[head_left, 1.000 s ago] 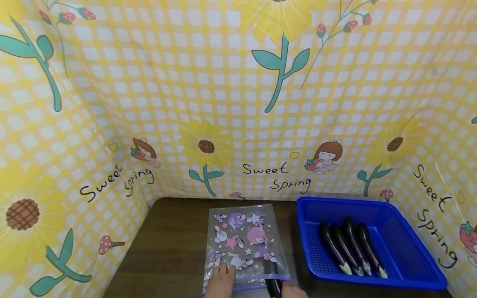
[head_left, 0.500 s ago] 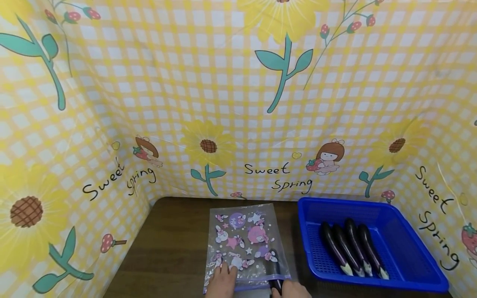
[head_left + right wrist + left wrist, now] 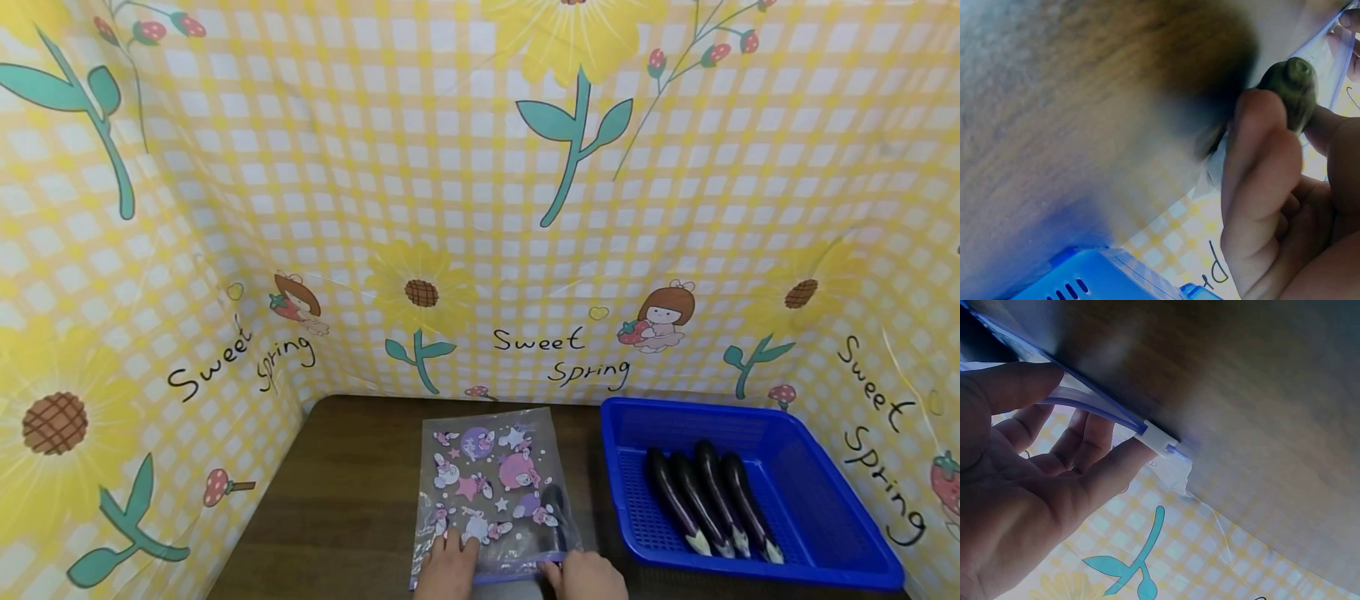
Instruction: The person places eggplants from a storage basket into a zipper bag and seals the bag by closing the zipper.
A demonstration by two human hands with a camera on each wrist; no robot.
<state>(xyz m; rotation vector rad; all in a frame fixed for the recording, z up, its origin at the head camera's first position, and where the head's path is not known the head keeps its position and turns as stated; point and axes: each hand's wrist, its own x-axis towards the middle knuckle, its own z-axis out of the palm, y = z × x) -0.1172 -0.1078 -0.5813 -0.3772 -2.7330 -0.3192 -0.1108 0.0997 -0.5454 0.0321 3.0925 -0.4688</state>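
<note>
A clear zip bag (image 3: 468, 483) printed with pink and purple cartoon figures lies flat on the table, its purple-edged mouth toward me. My left hand (image 3: 447, 567) holds the mouth's left part, thumb and fingers at the purple zip strip; the white slider (image 3: 1159, 439) sits by a fingertip in the left wrist view. One dark eggplant (image 3: 555, 508) lies inside along the bag's right side. My right hand (image 3: 591, 577) grips its stem end at the mouth. In the right wrist view the green cap of the eggplant (image 3: 1300, 94) shows between thumb and fingers.
To the right stands a blue plastic basket (image 3: 795, 572) with several eggplants (image 3: 699, 504) side by side in it. The dark wooden table (image 3: 337, 492) ends at a yellow checked cloth (image 3: 480, 208) hung behind and at both sides.
The right hand has pushed the eggplant farther into the bag, away from me, and now sits at the bag's mouth. The left hand has stayed at the bag.
</note>
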